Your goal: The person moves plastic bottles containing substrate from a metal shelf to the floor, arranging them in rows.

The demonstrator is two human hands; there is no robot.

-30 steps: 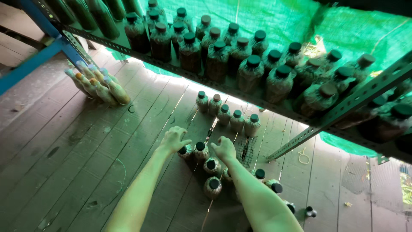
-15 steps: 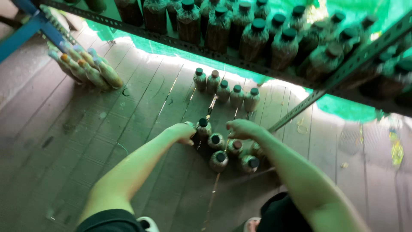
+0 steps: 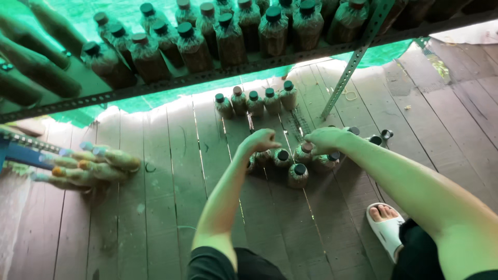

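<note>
The person bends over a cluster of dark-capped bottles (image 3: 298, 166) that stands on the wooden floor (image 3: 155, 218), just in front of the metal shelf post (image 3: 358, 57). The left hand (image 3: 261, 140) is curled closed on the bottle at the cluster's left edge, and the right hand (image 3: 324, 139) grips the top of a bottle on the side nearer the post. It seems the step in hand is gathering bottles by their necks; lifting them calls for a firm, upright hold.
</note>
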